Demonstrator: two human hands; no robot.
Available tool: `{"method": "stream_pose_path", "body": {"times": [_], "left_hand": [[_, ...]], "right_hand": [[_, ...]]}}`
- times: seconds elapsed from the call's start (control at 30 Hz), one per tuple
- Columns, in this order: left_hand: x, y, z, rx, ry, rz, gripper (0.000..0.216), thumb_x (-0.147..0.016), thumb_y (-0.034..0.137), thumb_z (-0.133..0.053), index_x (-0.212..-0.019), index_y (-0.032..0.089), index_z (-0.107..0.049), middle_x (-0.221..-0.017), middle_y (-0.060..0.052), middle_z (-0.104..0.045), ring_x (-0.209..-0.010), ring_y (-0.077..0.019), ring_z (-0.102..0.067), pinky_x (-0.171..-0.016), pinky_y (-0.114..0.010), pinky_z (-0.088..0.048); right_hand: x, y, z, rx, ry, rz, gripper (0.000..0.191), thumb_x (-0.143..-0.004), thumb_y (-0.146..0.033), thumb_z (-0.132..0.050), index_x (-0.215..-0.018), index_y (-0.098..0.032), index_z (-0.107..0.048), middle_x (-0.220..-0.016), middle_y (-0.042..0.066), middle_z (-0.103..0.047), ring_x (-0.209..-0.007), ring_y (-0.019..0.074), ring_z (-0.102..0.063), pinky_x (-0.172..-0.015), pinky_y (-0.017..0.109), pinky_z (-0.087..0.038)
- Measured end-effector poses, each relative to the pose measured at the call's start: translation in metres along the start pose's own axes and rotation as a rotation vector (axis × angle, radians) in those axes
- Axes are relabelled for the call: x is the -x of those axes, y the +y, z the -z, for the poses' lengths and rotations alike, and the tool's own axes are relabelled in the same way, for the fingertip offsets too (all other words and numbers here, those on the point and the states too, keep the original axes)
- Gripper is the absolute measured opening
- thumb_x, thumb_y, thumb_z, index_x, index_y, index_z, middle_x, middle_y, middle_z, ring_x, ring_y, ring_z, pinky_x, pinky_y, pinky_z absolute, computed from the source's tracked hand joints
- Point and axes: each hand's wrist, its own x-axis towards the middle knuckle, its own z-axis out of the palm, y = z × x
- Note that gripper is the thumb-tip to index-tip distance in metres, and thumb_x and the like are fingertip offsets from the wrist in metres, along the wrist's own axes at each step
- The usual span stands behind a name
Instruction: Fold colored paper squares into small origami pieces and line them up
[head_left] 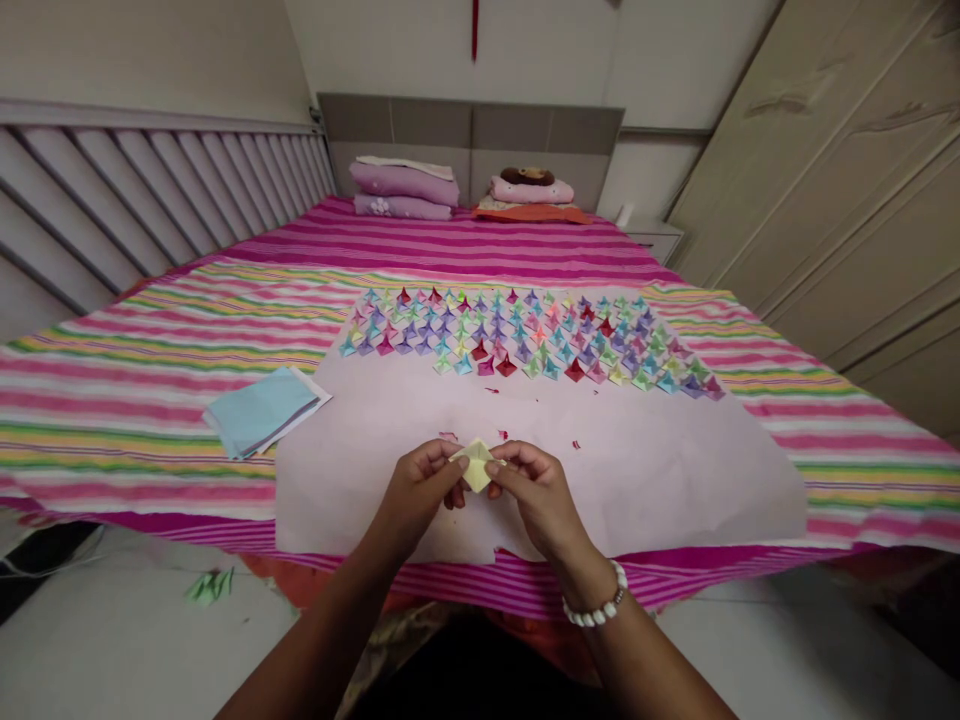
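Note:
A small pale yellow folded paper piece [477, 464] is pinched between both hands above the near edge of a large pale pink sheet [675, 470]. My left hand [421, 485] grips its left side with closed fingers. My right hand [534, 490], with a white bead bracelet on the wrist, grips its right side. Farther back on the sheet lie several rows of small folded paper shapes [525, 335] in many colours.
The sheet lies on a bed with a pink, yellow and green striped cover [150, 350]. A stack of light blue paper squares [262, 410] rests to the left. Pillows [405, 185] sit at the headboard, a wardrobe [862, 180] stands on the right, and green paper scraps [211, 583] lie on the floor.

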Motion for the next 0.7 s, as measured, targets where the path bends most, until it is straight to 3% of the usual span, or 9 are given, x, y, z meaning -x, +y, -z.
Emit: {"method": "stream_pose_path", "body": {"times": [0.4,0.7], "left_hand": [[0.0022,-0.0010,-0.0085,0.233,0.055,0.100,0.018,-0.066,0.028,-0.069,-0.079,0.017,-0.067,-0.051,0.004,-0.056,-0.043,-0.0064,-0.045,-0.045,-0.020,-0.032],[0.0040,-0.0005,-0.0062,0.306,-0.031,0.084,0.014,-0.062,0.029,-0.067,-0.069,0.017,-0.071,-0.064,-0.003,-0.059,-0.054,-0.0105,-0.048,-0.052,-0.025,-0.039]], "right_hand": [[0.0026,-0.0034,0.0000,0.058,-0.075,0.045,0.009,-0.070,-0.025,-0.075,-0.078,-0.021,-0.073,-0.060,-0.002,-0.065,-0.051,0.0117,-0.057,-0.052,0.025,-0.045],[0.0032,-0.0022,0.0038,0.047,-0.113,0.057,0.009,-0.074,-0.025,-0.070,-0.082,-0.022,-0.072,-0.064,0.000,-0.065,-0.056,0.0135,-0.057,-0.058,0.027,-0.046]]}}
